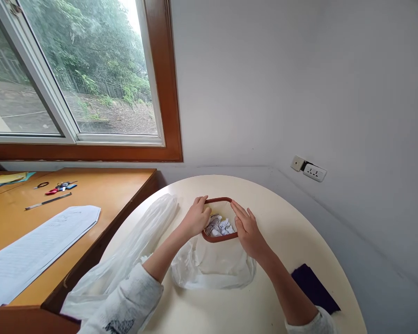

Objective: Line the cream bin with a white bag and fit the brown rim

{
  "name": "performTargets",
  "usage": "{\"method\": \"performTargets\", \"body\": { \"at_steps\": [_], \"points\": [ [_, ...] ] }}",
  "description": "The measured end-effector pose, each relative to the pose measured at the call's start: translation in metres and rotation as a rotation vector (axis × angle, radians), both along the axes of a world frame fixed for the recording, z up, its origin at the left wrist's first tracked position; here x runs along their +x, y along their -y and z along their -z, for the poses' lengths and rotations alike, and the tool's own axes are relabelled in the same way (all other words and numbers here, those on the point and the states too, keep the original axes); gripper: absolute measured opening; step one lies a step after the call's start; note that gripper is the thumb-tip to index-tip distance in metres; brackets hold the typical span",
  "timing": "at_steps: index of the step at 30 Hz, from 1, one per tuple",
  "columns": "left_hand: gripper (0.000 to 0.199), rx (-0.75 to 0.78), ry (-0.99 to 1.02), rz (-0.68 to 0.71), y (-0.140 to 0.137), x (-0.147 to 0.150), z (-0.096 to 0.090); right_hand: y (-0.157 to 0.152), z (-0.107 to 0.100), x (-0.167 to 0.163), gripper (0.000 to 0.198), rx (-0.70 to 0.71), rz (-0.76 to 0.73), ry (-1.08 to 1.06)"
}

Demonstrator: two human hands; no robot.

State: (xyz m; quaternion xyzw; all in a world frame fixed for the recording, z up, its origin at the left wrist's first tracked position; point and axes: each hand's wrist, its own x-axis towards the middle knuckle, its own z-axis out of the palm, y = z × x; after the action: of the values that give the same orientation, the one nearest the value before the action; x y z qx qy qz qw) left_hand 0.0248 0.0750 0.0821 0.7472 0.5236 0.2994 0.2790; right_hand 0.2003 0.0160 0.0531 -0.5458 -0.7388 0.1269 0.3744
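Observation:
A small pale bin (220,240) with a reddish-brown rim stands on the round table, with crumpled white paper (218,226) inside. My left hand (197,216) is closed over the left side of the rim, fingers bent around it. On the opposite side, my right hand (247,229) rests against the rim with its fingers stretched out. A clear plastic bag (214,271) spreads loosely below the bin, at its near side; how it meets the bin's base is hidden. Another long, wrinkled plastic bag (139,236) lies left of the bin, partly behind my left forearm.
The cream round table (282,211) touches the wall. A dark folded cloth-like piece (315,288) lies at its right. On the wooden desk (125,185) at left are paper sheets (45,250), a pen (48,201) and keys (63,186). A wall socket (314,172) is at right.

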Motion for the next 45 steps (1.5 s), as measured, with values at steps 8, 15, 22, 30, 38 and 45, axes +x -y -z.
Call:
{"method": "performTargets", "body": {
  "at_steps": [8, 15, 22, 30, 38, 45],
  "points": [
    [0.06, 0.031, 0.209, -0.112, 0.012, -0.004, 0.007, 0.007, -0.003, -0.002, 0.045, -0.014, 0.083, 0.006],
    [0.06, 0.026, 0.325, -0.083, 0.075, -0.032, 0.042, 0.042, 0.007, 0.0, 0.04, 0.227, 0.091, 0.083],
    [0.055, 0.044, 0.2, 0.02, 0.102, -0.035, 0.079, 0.039, 0.022, -0.005, 0.029, 0.234, 0.052, 0.04],
    [0.061, 0.05, -0.022, 0.023, 0.103, -0.025, 0.103, 0.014, 0.025, -0.023, 0.027, 0.248, 0.106, -0.007],
    [0.056, -0.043, -0.525, 0.094, 0.099, -0.031, 0.111, -0.041, 0.024, -0.046, 0.026, 0.257, 0.071, -0.039],
    [0.062, -0.071, -0.601, 0.07, 0.1, -0.03, 0.107, -0.083, 0.023, -0.066, 0.026, 0.213, 0.022, -0.109]
  ]
}}
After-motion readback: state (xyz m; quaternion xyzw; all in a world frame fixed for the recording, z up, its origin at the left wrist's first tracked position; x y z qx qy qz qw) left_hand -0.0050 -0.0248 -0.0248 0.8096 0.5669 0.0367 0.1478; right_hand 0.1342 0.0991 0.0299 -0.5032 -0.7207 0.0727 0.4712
